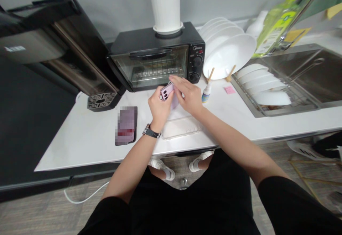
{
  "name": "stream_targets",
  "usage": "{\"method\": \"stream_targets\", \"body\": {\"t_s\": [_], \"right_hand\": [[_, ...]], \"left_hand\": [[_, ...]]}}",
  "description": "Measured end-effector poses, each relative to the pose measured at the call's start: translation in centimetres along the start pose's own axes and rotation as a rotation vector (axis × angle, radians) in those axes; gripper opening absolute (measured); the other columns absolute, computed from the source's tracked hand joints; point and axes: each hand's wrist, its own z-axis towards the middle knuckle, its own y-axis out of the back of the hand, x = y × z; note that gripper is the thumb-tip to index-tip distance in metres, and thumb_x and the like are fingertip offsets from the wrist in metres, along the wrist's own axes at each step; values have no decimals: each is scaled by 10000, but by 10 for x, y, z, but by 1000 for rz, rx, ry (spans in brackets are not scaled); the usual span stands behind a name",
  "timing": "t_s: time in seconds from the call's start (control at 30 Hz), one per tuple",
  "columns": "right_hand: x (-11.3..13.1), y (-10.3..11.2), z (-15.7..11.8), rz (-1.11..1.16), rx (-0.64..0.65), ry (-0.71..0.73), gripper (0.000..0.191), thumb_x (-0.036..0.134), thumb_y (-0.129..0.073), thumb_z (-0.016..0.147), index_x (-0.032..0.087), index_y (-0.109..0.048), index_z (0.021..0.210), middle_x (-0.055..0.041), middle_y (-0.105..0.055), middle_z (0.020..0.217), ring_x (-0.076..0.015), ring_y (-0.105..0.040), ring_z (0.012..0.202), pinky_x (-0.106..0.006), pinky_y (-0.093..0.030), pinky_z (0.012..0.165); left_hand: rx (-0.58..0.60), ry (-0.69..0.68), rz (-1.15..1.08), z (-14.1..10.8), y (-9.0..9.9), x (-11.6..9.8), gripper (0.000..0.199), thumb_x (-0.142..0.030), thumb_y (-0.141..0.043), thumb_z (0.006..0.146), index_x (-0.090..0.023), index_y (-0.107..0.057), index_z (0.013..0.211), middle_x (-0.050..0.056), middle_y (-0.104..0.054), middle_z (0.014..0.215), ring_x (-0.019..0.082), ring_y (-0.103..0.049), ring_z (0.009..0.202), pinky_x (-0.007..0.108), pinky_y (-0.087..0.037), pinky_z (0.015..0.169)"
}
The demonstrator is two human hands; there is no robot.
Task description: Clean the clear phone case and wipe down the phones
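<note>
My left hand point(160, 105), with a black-strapped watch on its wrist, grips a lilac smartphone point(167, 93) near its camera end, where several dark lenses show. My right hand point(188, 94) is bent over the phone's top edge, fingers pressed together; a whitish sliver shows under its fingertips, too small to name. Part of the phone is hidden behind the fingers. On the counter just below both hands lies a clear phone case point(181, 127). To the right of my right hand stands a small white spray bottle point(206, 94) with a blue and yellow label.
Another phone point(127, 125) lies at left, its screen blurred. Behind are a black toaster oven point(157, 62) with a white cup stack point(167, 7) and a dark drink machine point(88, 50). Racked plates point(229, 55), a pink note point(229, 90) and a sink point(307, 74) are right.
</note>
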Motion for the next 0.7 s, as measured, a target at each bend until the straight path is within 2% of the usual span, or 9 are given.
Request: {"method": "stream_targets", "body": {"t_s": [0.13,0.33,0.43,0.57,0.63,0.7], "right_hand": [[7,2,2,9,75,136,505,293,-408,1220,288,-646,1665,-73,-703,1672,-253,-559,1665,-558,-411,1432],[16,1,4,32,165,233,505,247,-413,1209,337,-679,1630,-34,-731,1639,-217,-588,1640,-552,-424,1428],[13,0,2,9,91,188,524,223,-427,1182,296,-672,1640,-53,-722,1649,-243,-592,1639,-561,-416,1433],[0,-1,-1,-15,-31,10,556,190,-446,1143,276,-666,1646,-66,-744,1619,-274,-657,1581,-569,-462,1408],[-4,-2,-1,-16,-45,-39,572,173,-438,1133,277,-663,1649,-63,-757,1602,-269,-680,1557,-557,-491,1392],[-4,-1,-1,-17,-38,-24,587,157,-423,1129,272,-657,1655,-63,-747,1616,-260,-665,1572,-552,-492,1391]], "left_hand": [[2,-8,14,-1,-1,3,113,-200,-794,894,-236,-687,898,-51,-681,723,157,-613,671,284,-505,691],[-37,29,48,-2,-4,7,123,-242,-731,909,-239,-655,813,-13,-646,666,190,-581,636,322,-480,646],[-10,6,10,-2,-3,6,120,-303,-768,937,-242,-683,880,-18,-668,717,186,-602,672,318,-507,690],[28,-1,-16,-1,-1,2,235,-415,-845,951,-244,-688,916,-37,-677,741,171,-617,689,300,-516,699],[17,10,-19,-1,-1,1,279,-445,-876,940,-238,-693,903,-44,-668,726,163,-609,675,293,-505,680],[-3,13,-21,-1,-1,1,276,-433,-892,927,-230,-707,894,-44,-668,719,160,-605,666,292,-496,668]]}}
